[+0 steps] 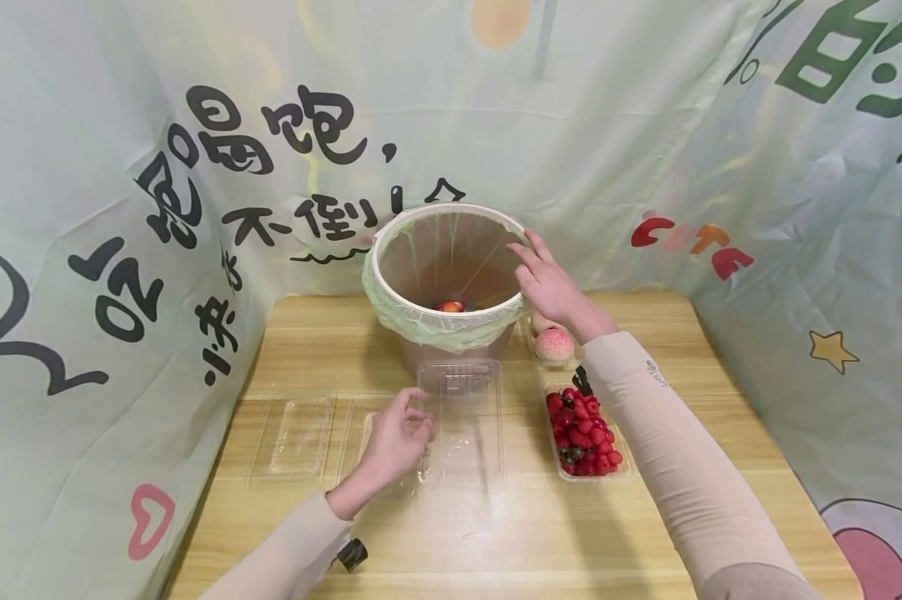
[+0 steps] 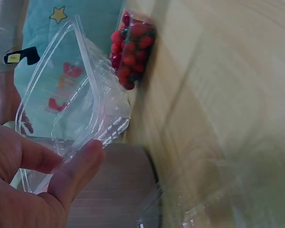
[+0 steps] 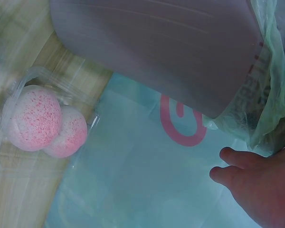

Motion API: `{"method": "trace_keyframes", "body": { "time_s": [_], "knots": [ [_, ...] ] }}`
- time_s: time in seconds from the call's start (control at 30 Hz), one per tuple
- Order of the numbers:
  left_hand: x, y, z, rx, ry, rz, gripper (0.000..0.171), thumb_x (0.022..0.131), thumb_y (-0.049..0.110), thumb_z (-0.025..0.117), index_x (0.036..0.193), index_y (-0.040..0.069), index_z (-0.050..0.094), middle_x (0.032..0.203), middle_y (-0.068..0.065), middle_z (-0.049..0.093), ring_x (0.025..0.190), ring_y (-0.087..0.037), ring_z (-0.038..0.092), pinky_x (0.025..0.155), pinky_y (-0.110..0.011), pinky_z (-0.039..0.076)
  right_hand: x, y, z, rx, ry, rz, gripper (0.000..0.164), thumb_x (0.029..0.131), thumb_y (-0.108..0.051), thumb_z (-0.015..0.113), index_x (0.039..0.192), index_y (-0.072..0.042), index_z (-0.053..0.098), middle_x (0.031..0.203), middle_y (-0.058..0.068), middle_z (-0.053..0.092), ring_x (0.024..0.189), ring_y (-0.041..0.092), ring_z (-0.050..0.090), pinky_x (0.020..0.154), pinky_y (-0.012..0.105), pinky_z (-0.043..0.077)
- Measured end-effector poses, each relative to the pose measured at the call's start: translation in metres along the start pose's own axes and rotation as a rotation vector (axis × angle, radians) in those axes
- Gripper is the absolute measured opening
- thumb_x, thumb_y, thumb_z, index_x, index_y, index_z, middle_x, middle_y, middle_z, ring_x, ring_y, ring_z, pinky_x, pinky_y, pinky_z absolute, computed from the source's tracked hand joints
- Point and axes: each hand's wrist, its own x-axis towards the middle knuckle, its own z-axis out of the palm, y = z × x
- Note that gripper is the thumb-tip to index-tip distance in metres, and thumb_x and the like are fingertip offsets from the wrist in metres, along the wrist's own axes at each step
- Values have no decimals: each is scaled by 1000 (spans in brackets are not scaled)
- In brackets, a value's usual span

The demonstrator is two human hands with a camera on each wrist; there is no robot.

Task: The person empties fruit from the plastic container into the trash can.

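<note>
My left hand (image 1: 394, 442) pinches the edge of a clear plastic container (image 2: 97, 109) between thumb and fingers. The container (image 1: 462, 425) is tilted up in front of a brownish bin (image 1: 413, 354). A pale green bag lines the bin and folds over its white rim. Inside, low down, shows a small red and orange fruit (image 1: 449, 307). My right hand (image 1: 556, 287) rests at the bin's right rim with fingers loosely extended. Two of its fingertips (image 3: 223, 173) hang outside the liner (image 3: 270, 95) in the right wrist view; contact with the rim is partly hidden.
Right of the bin, two pink peaches (image 3: 35, 118) sit in a clear box. Nearer stands a clear box of red berries (image 1: 584, 433). Another clear container (image 1: 293, 437) lies at the left of the wooden table (image 1: 451, 550). Printed cloth walls (image 1: 608, 167) enclose the back and sides.
</note>
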Motion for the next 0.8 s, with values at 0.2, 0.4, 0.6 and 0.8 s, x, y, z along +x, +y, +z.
{"method": "trace_keyframes", "body": {
  "time_s": [0.2, 0.4, 0.6, 0.8],
  "knots": [
    [-3, -10, 7, 41, -45, -14, 42, 95, -9, 61, 137, -9, 54, 102, -32, 73, 71, -39, 75, 52, -25, 59, 1, 1, 0, -1, -3, -1, 64, 108, -39, 20, 166, -14, 33, 180, 1, -4, 161, 40, 23, 129, 60, 25],
    [-3, -18, 12, 59, -60, -65, 53, 95, -7, 62, 146, -11, 49, 100, -30, 74, 69, -43, 74, 46, -23, 54, 0, 1, 1, 5, 5, -2, 63, 108, -39, 22, 165, -15, 34, 180, 2, -2, 161, 38, 23, 129, 58, 26],
    [-2, -24, 17, 90, -77, -85, 61, 93, -8, 64, 150, -14, 44, 94, -27, 73, 62, -36, 72, 45, -23, 54, 0, 1, 1, 2, 5, 3, 63, 108, -39, 21, 166, -16, 33, 180, 2, -2, 161, 38, 23, 129, 58, 26],
    [-2, -30, 21, 197, -82, -55, 46, 91, -6, 67, 134, -19, 57, 100, -28, 74, 45, -7, 50, 39, -19, 42, 0, 1, 1, -6, 1, 5, 63, 109, -39, 21, 166, -16, 33, 180, 1, -3, 162, 38, 22, 129, 58, 25]
  ]
}}
